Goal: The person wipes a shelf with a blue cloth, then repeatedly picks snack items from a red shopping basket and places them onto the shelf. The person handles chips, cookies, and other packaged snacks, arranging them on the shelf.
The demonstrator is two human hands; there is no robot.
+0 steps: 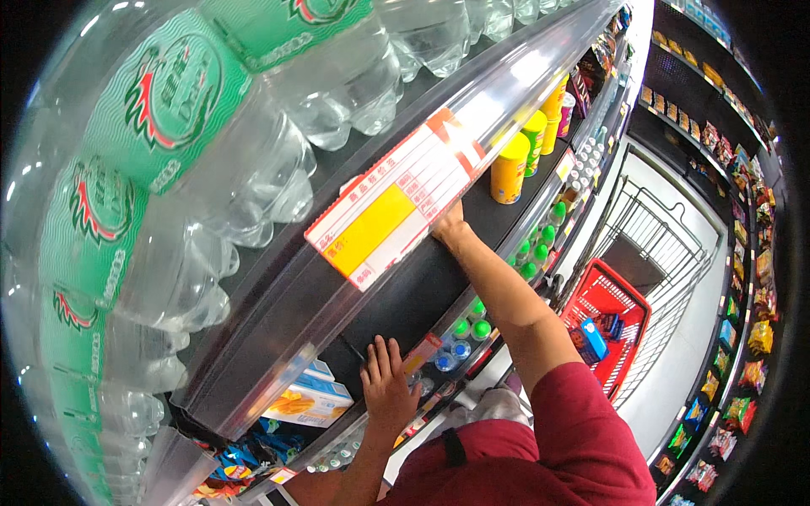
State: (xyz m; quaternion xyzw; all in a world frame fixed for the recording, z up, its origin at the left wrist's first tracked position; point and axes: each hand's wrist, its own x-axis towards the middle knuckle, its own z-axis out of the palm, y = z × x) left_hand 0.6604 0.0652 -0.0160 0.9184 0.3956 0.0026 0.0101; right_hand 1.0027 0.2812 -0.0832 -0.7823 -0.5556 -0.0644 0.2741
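My left hand (390, 386) rests palm down on the front of a black shelf (405, 310), fingers spread, nothing in it. A box with pictured snacks (313, 398) stands just left of it. With the arm stretched out, my right hand (449, 222) reaches into the same shelf, and its fingers are hidden behind a price card (392, 199) on the shelf edge above. Whether it holds anything is out of sight. Beyond that hand stand a yellow canister (510, 169) and a green canister (535, 142).
Large clear bottles with green labels (171, 107) fill the upper shelf. Green-capped bottles (538, 243) line the shelf below. A wire shopping cart (671, 278) holding a red basket (640, 310) stands at right. Shelves of bagged snacks (753, 373) run along the far side.
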